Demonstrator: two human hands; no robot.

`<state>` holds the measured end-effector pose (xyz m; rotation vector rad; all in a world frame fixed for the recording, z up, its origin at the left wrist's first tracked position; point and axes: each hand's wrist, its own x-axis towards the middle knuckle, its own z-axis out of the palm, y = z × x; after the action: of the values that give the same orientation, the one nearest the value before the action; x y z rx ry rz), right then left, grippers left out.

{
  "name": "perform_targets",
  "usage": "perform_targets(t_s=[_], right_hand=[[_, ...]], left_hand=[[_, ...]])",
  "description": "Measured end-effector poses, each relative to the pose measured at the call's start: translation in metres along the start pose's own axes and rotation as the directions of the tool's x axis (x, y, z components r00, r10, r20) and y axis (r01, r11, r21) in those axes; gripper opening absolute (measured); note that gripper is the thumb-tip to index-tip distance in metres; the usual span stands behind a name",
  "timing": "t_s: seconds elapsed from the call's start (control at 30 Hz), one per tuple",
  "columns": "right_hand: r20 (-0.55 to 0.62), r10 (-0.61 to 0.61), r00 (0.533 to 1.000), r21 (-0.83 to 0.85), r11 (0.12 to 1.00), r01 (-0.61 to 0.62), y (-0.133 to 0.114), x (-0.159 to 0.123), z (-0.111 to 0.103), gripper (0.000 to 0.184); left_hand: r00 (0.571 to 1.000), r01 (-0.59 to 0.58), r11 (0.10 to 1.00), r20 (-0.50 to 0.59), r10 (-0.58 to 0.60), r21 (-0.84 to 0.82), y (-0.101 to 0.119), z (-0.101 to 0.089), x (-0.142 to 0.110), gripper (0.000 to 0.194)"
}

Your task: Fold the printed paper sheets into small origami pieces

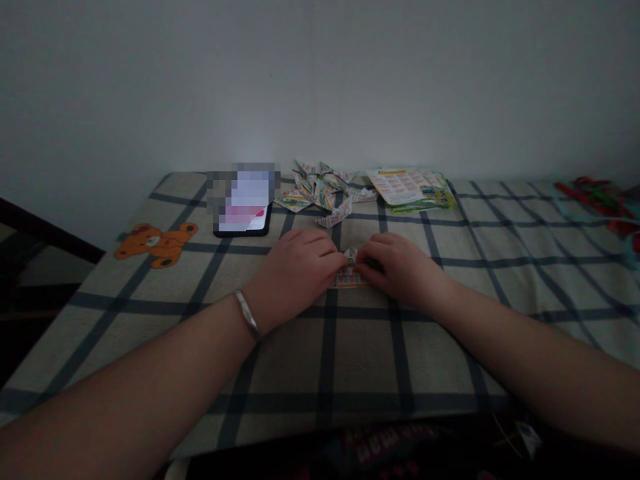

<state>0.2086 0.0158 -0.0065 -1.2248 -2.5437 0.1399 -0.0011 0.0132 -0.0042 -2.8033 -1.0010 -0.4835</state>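
Note:
Between my two hands is a small piece of printed paper (349, 279), partly folded, lying low on the checked tablecloth. My left hand (304, 270), with a silver bangle on its wrist, pinches the paper's left side. From the right, my right hand (395, 267) grips the other side with curled fingers. Fingers cover much of the paper, so its full shape is hidden. Just beyond my hands lie several folded paper pieces (323, 190) with the same kind of print, heaped loosely together.
A stack of printed leaflets (407, 188) lies near the wall at the back right. Left of the folded pieces is a phone (245, 200) with its screen lit. An orange bear cutout (156, 245) sits at the left. Red and green material (600, 200) lies at the far right.

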Motion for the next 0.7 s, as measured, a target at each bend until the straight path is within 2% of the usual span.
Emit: perform_targets(t_s=[0.13, 0.4, 0.7], right_hand=[[-0.004, 0.008, 1.000, 0.017, 1.000, -0.008, 0.0009, 0.0004, 0.0003, 0.010], [0.003, 0.005, 1.000, 0.028, 1.000, -0.006, 0.0027, 0.0011, 0.0005, 0.008], [-0.037, 0.011, 0.999, -0.039, 0.999, -0.012, 0.0071, 0.0057, 0.0005, 0.010]], left_hand=[[0.993, -0.113, 0.989, 0.028, 0.111, 0.092, 0.0020, -0.0067, -0.0010, 0.011], [0.981, -0.191, 0.981, 0.047, 0.189, 0.040, -0.0052, -0.0043, -0.0035, 0.019], [0.985, -0.155, 0.987, 0.084, 0.151, 0.043, -0.0027, -0.0062, -0.0049, 0.034]])
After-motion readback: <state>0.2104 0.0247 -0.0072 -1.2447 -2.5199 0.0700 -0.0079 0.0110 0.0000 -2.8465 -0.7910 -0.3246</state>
